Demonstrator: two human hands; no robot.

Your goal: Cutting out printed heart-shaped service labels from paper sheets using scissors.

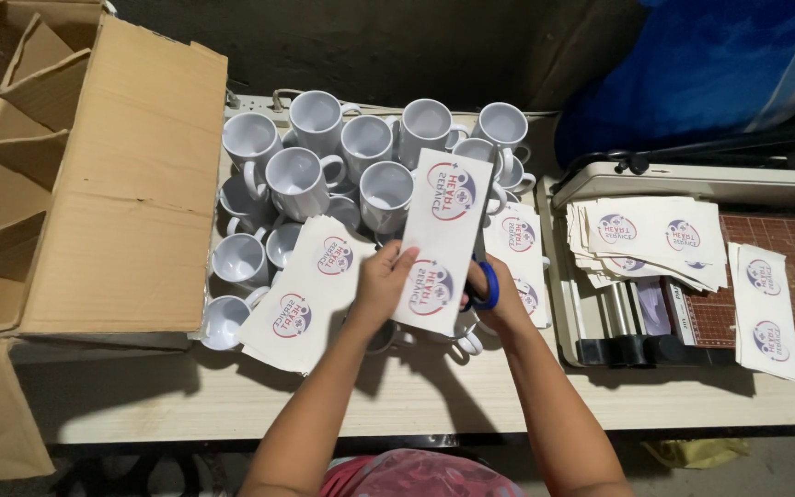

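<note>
Left hand pinches printed paper strip over the white mugs. Right hand grips blue-handled scissors; blades hidden behind strip. Several mugs covered by loose sheets.

glossy white ceramic on the mugs. thin matt paper for the printed strip pinched in the left hand. smooth blue plastic on the scissor handles in the right hand. rough brown corrugated cardboard for the box. pale, matt wood on the tabletop.
</note>
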